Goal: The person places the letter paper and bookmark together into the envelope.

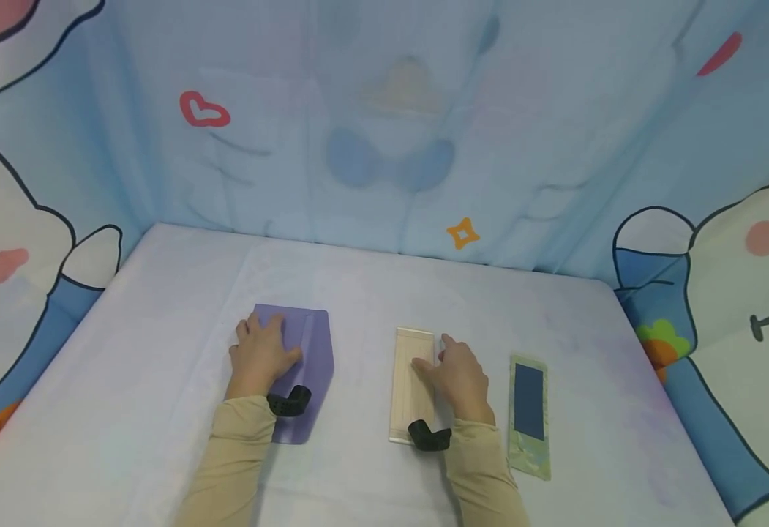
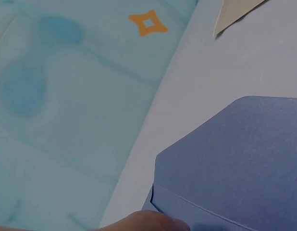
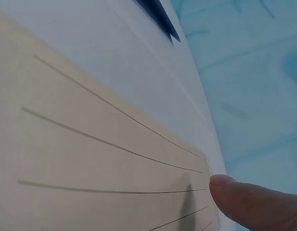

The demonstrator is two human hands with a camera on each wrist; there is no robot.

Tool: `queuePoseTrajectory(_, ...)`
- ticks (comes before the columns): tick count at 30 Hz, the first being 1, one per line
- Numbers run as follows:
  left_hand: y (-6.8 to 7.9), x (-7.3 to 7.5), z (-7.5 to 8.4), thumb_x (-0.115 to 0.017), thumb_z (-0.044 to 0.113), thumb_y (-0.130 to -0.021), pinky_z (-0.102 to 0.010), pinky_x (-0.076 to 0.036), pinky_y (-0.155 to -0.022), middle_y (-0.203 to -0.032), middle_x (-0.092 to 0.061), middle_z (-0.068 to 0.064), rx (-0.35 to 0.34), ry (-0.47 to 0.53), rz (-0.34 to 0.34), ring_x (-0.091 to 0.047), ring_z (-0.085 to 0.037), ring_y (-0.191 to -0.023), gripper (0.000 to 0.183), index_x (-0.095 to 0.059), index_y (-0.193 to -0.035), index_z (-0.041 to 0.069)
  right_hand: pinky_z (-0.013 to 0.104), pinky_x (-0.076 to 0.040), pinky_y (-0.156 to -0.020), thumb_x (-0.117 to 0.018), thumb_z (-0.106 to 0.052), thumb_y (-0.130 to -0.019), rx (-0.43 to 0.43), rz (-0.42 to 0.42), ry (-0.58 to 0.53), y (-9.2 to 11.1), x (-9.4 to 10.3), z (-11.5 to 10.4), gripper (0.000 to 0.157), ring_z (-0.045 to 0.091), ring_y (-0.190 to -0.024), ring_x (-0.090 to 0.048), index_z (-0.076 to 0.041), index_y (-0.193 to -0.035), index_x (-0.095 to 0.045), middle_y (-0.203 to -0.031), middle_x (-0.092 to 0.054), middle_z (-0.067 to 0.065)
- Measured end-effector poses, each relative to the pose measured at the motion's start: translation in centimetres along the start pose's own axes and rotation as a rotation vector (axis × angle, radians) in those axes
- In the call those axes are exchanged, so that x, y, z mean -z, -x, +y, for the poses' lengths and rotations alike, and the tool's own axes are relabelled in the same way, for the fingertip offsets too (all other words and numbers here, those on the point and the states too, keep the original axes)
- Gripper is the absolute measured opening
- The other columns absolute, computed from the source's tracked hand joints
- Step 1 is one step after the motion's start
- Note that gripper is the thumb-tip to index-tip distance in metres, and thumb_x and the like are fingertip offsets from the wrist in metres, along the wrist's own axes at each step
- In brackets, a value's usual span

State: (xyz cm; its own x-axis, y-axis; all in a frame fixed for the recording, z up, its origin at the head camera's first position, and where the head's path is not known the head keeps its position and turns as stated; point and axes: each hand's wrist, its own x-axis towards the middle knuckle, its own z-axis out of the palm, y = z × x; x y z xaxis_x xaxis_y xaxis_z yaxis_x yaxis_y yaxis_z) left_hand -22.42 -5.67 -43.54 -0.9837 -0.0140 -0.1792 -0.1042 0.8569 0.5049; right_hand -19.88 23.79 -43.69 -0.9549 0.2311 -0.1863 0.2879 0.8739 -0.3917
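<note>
The fingers of the left hand are spread wide over the purple envelope, at its ten o'clock side; the thumb is laid across the paper toward two o'clock. Whether the envelope edge is pinched cannot be told. In the left wrist view, the flap is seen unfolded, and its crease is passed close to the fingertip.

At three o'clock from there, the lined cream sheet is placed lengthwise, from twelve to six. Its three o'clock edge is reached by the right hand, whose thumb is stretched over the sheet and kept apart from the index finger, with a moderate gap. If the sheet is pressed cannot be told. Long dark lines are shown on it by the right wrist view.

Farther, near four o'clock from the right hand, a green patterned card with a dark blue rectangle is found. All are supported by the white tablecloth, and at twelve o'clock a light blue cartoon curtain is hung.
</note>
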Motion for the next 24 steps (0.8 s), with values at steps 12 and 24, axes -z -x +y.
queuePoseTrajectory(12,0.4,-0.1,0.4,-0.067,0.028,-0.079,-0.07,-0.03,-0.096,-0.148,-0.022,-0.032,-0.018,-0.012,-0.009,-0.017,-0.049,-0.136,0.071,-0.041,-0.142,0.006,0.059,-0.047,-0.083,-0.069,-0.044,-0.082,0.034,0.022,0.052,0.4,-1.0,-0.2,0.081,0.042,-0.111,-0.055,0.0,-0.143,-0.038,-0.131,-0.048,0.028)
queuePoseTrajectory(24,0.5,-0.4,0.6,-0.069,0.03,-0.08,-0.071,-0.031,-0.094,-0.144,-0.028,-0.031,-0.041,-0.055,-0.024,-0.019,-0.05,-0.136,0.075,-0.038,-0.145,0.009,0.06,-0.048,-0.081,-0.072,-0.038,-0.082,0.057,0.066,0.037,0.9,-1.7,-0.7,0.082,0.046,-0.109,-0.056,-0.002,-0.145,-0.035,-0.13,-0.047,0.032)
